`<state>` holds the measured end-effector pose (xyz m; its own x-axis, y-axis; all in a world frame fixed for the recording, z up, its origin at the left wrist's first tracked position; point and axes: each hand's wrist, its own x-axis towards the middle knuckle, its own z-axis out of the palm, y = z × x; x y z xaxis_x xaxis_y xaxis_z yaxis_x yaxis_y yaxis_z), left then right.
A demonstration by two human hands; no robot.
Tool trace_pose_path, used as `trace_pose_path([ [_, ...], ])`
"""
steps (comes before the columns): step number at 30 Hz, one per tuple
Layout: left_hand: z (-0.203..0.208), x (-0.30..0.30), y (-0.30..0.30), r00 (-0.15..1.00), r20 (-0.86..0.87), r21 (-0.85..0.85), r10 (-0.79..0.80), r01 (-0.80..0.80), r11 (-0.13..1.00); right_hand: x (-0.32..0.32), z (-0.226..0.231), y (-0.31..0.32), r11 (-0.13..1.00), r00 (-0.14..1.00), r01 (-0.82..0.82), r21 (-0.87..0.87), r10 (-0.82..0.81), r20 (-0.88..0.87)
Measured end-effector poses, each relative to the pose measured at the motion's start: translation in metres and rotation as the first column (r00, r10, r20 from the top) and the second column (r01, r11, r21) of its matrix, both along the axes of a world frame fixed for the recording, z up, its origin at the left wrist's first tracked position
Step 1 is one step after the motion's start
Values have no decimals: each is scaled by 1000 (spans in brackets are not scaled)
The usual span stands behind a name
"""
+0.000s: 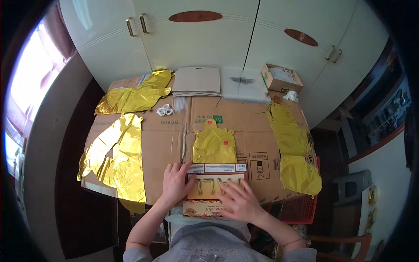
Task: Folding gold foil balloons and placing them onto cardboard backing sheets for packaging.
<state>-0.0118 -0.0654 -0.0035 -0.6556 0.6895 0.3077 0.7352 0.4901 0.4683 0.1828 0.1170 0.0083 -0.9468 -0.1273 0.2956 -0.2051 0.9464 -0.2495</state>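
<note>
A printed card package with a picture of gold letter balloons lies at the table's near edge, in front of my body. My left hand rests on its left edge, fingers extended and thumb over the card. My right hand lies over its right part with fingers spread, covering some of the picture. Just beyond the card, partly under its top strip, is a folded gold foil balloon with two red round stickers. The undersides of both hands are hidden.
Flat gold foil balloons lie at the near left, far left and right. White tape rolls, a stack of grey cards and an open box stand further back on the cardboard. Below right is a red basket.
</note>
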Motion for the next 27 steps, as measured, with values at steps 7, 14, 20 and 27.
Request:
trace_pose_path([
  [7,7,3,3,990,-114,-92,80,-91,992,-9,2,34,990,989,139,33,-140,54],
  [14,9,17,1,979,-177,-103,-102,84,991,-13,-5,32,985,982,169,20,-170,87],
  [20,11,35,11,944,-94,-264,-316,282,922,-23,-9,34,985,983,170,2,-170,63],
  [27,5,26,17,949,-134,-298,-287,238,925,-36,-11,39,982,978,189,4,-189,87],
])
